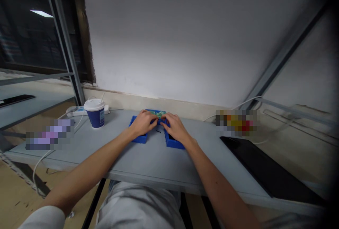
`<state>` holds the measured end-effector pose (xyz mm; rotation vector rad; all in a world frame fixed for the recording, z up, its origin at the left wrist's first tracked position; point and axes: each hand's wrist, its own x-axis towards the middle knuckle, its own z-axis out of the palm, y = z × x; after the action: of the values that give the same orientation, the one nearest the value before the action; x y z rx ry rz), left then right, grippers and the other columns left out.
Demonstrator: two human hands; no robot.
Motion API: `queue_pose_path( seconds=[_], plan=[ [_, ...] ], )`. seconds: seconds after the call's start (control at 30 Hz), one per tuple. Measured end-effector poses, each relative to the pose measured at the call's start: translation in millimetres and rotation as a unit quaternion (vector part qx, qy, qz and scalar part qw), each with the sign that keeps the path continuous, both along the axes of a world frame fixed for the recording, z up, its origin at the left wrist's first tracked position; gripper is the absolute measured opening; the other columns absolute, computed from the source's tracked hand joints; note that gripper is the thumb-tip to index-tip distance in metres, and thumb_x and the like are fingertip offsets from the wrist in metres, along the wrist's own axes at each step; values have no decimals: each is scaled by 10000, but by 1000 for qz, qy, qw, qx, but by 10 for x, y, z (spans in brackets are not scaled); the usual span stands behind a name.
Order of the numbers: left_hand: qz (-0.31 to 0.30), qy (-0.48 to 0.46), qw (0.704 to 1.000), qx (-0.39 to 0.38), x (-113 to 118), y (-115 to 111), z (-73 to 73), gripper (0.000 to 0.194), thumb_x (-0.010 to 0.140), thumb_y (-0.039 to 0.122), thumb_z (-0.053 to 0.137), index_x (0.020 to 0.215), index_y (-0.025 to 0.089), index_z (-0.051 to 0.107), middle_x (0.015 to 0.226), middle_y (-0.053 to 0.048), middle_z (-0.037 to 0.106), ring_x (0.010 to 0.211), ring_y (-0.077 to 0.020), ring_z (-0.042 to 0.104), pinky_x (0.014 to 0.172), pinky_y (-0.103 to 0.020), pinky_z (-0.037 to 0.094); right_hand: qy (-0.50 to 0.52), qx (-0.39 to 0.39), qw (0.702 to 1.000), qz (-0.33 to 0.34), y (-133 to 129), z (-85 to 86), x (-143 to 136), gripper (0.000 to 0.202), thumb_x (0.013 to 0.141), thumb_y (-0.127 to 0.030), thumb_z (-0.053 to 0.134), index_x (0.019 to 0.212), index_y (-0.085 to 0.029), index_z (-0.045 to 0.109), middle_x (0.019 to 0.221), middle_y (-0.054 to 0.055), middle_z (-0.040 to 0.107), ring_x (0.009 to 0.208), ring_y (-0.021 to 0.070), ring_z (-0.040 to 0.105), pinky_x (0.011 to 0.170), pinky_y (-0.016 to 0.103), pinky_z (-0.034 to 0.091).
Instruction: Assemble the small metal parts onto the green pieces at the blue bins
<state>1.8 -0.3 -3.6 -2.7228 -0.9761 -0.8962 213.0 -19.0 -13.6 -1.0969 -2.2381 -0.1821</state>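
Near the back of the grey table, my left hand (144, 122) reaches over a blue bin (140, 139), its fingers closed at the near edge of a green item. My right hand (173, 125) is over another blue bin (174, 144), fingers bent inward toward my left hand. Between the fingertips lies the green item (159, 113), above a third blue bin (156, 110) at the back. What exactly the fingertips hold is too small to make out. A small dark piece (158, 131) rests on the table between the two nearer bins.
A blue and white cup (95, 115) with a straw stands at the left, beside a power strip (79, 111) and white cables. On the right lie a black flat panel (265, 169) and a blurred colourful item (235, 122). Metal posts rise at both sides.
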Motion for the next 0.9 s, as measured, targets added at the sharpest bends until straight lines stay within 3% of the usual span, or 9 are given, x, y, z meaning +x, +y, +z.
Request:
queue_pose_path(
  seconds=[0.27,0.47,0.67,0.9],
  plan=[
    [1,22,1000,4,8,11,-19,215,968,240,515,979,213,728,1015,-50,758,998,-224,677,973,-386,430,-8,1,1000,0,12,-11,-11,141,1019,-188,471,982,-201,607,1026,75,680,974,215,613,861,343,413],
    [0,14,1000,-3,11,16,-22,202,958,229,520,958,211,722,1022,-52,758,1020,-229,672,1005,-391,418,1,-7,1000,5,17,-33,-5,87,988,-216,564,1067,-202,600,1051,67,688,964,210,614,876,344,420],
    [-16,20,1000,-9,13,9,-13,197,953,218,520,932,214,716,1011,-47,756,1002,-227,670,986,-392,425,-5,-8,1000,7,25,-29,-2,123,1008,-187,503,973,-201,620,1010,69,693,960,214,623,870,352,424],
    [-19,23,1000,-9,18,8,-15,190,948,215,529,967,207,718,999,-53,754,1007,-228,668,986,-393,429,-2,-16,1000,13,7,-14,-6,80,983,-189,562,1026,-201,629,1019,64,700,960,210,624,876,352,425]
  ],
)
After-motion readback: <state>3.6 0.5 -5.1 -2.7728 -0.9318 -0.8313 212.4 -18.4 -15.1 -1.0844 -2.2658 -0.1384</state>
